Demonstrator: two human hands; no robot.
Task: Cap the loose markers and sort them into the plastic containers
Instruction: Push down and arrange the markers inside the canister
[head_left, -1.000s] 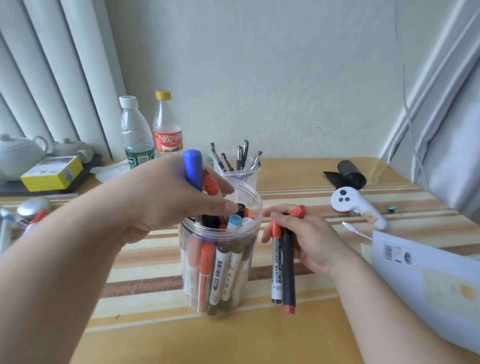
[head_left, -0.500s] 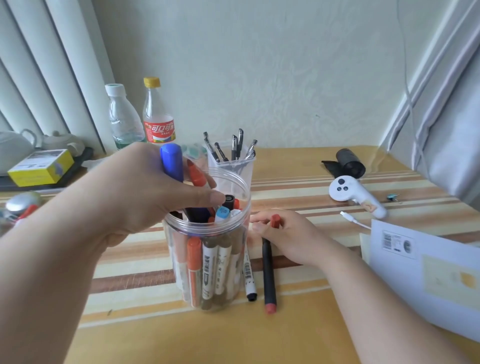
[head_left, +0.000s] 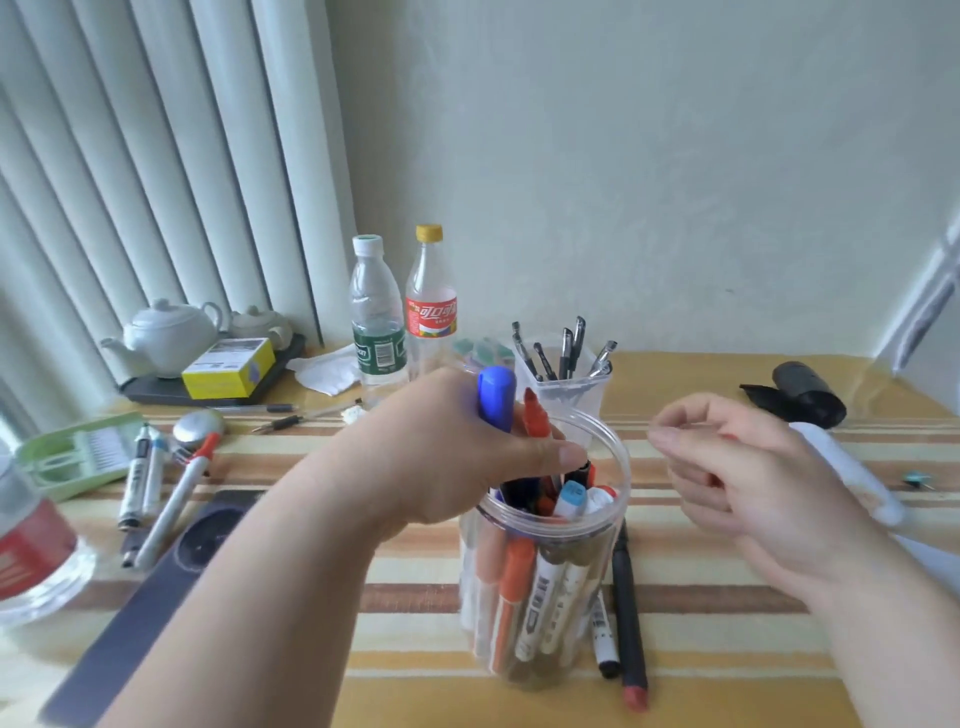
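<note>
The left hand was clamped on a blue-capped marker and a red-capped marker, holding them upright over the mouth of the clear jar on the striped counter. The jar was already crowded with markers. The right hand hovered just right of the jar, fingers loosely curled and holding nothing. Two pens lay on the counter against the jar's right side, one black with a red end. Behind the jar stood a small clear cup of pens, and beyond it two bottles. More loose markers lay far left, near a green tray. A white controller was partly hidden behind the right hand.
</note>
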